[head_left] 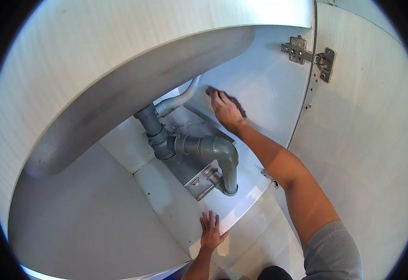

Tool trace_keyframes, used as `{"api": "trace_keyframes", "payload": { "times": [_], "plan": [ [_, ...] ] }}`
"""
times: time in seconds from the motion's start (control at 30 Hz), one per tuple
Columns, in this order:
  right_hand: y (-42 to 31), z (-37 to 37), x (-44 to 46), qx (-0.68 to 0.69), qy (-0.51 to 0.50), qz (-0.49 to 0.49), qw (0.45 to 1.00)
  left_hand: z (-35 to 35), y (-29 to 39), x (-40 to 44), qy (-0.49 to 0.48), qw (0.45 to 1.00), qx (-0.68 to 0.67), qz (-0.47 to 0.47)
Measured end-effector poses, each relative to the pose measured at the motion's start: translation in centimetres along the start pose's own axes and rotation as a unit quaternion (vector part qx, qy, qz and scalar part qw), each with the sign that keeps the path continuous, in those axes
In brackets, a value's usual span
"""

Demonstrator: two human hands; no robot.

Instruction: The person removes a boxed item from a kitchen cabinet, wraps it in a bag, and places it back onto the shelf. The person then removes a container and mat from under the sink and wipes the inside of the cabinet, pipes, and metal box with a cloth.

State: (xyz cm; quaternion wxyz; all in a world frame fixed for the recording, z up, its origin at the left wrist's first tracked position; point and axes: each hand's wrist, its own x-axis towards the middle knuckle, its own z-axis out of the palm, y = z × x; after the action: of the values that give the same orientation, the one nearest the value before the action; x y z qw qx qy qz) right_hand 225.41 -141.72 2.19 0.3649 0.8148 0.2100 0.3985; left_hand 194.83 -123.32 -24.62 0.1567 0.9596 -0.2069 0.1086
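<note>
My right hand presses a dark grey cloth against the inner right side wall of a sink cabinet. Its fingers are bent over the cloth, part of which is hidden under the palm. Down at the front edge of the cabinet floor, my left hand lies flat with fingers spread, holding nothing. Between the two hands stands a grey drain pipe with a bend, joined to a metal box on the floor.
The steel sink basin hangs overhead at the left. A ribbed hose runs from the drain to the back. The cabinet door stands open at the right on metal hinges.
</note>
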Motion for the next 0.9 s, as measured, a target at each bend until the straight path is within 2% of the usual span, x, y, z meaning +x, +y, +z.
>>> {"api": "trace_keyframes", "payload": {
  "times": [0.1, 0.17, 0.2, 0.23, 0.3, 0.37, 0.4, 0.43, 0.47, 0.5, 0.57, 0.6, 0.63, 0.7, 0.73, 0.8, 0.83, 0.9],
  "plan": [
    [-2.7, 2.6, -3.6, -0.043, 0.056, -0.007, 0.997, -0.2, 0.1, 0.1, -0.003, 1.0, -0.001, 0.0],
    [-3.3, 3.2, -4.9, 0.111, 0.015, -0.124, 0.986, -0.1, 0.3, 0.0, 0.001, 1.0, -0.003, 0.001],
    [-3.4, 3.9, -4.3, 0.23, 0.017, -0.097, 0.968, -0.2, 0.2, 0.1, 0.004, 1.0, -0.002, 0.006],
    [-3.1, 4.1, -3.3, 0.236, 0.02, -0.088, 0.968, -0.1, 0.1, 0.0, -0.001, 1.0, 0.008, 0.008],
    [-1.3, 3.3, 0.1, 0.314, 0.149, -0.001, 0.938, 0.4, 0.1, 0.0, -0.004, 1.0, -0.001, 0.004],
    [2.7, 0.6, 4.0, 0.353, 0.172, 0.028, 0.919, 0.3, 0.2, 0.1, -0.005, 1.0, -0.005, 0.003],
    [3.1, -0.2, 4.8, 0.359, 0.179, 0.043, 0.915, 0.2, 0.3, 0.2, -0.011, 1.0, 0.001, 0.004],
    [3.3, -0.5, 5.3, 0.216, 0.187, 0.099, 0.953, 0.1, 0.3, 0.2, -0.019, 1.0, 0.006, 0.004],
    [3.0, 0.3, 5.5, 0.067, 0.181, 0.153, 0.969, 0.0, 0.4, 0.4, -0.028, 0.999, 0.019, 0.008],
    [1.9, 0.9, 4.9, 0.074, 0.177, 0.165, 0.967, 0.1, 0.4, 0.5, -0.026, 1.0, 0.014, 0.006],
    [-1.4, 2.1, 3.4, 0.106, 0.081, 0.082, 0.988, 0.2, 0.5, 0.4, -0.029, 0.999, 0.017, 0.006],
    [-2.3, 2.5, 3.4, 0.136, -0.062, -0.008, 0.989, 0.2, 0.4, 0.4, -0.032, 0.999, 0.01, 0.004],
    [-3.5, 3.8, 4.0, 0.14, -0.057, 0.0, 0.988, 0.2, 0.3, 0.5, -0.033, 0.999, 0.003, 0.003],
    [-6.2, 7.2, 6.6, 0.149, 0.053, 0.084, 0.984, 0.1, 0.3, 0.5, -0.048, 0.999, 0.016, 0.002],
    [-6.2, 7.8, 7.9, 0.15, 0.058, 0.093, 0.983, 0.1, 0.5, 0.6, -0.054, 0.999, 0.007, -0.005],
    [-6.4, 8.1, 11.0, 0.136, 0.144, 0.149, 0.969, 0.1, -0.1, 1.2, -0.063, 0.998, 0.006, -0.013],
    [-6.1, 7.9, 12.3, 0.14, 0.147, 0.156, 0.967, 0.2, -0.4, 1.6, -0.055, 0.998, 0.017, -0.006],
    [-5.4, 7.7, 13.7, 0.255, 0.12, 0.115, 0.953, 0.7, -0.8, 1.9, -0.041, 0.999, 0.032, 0.007]
  ]
}}
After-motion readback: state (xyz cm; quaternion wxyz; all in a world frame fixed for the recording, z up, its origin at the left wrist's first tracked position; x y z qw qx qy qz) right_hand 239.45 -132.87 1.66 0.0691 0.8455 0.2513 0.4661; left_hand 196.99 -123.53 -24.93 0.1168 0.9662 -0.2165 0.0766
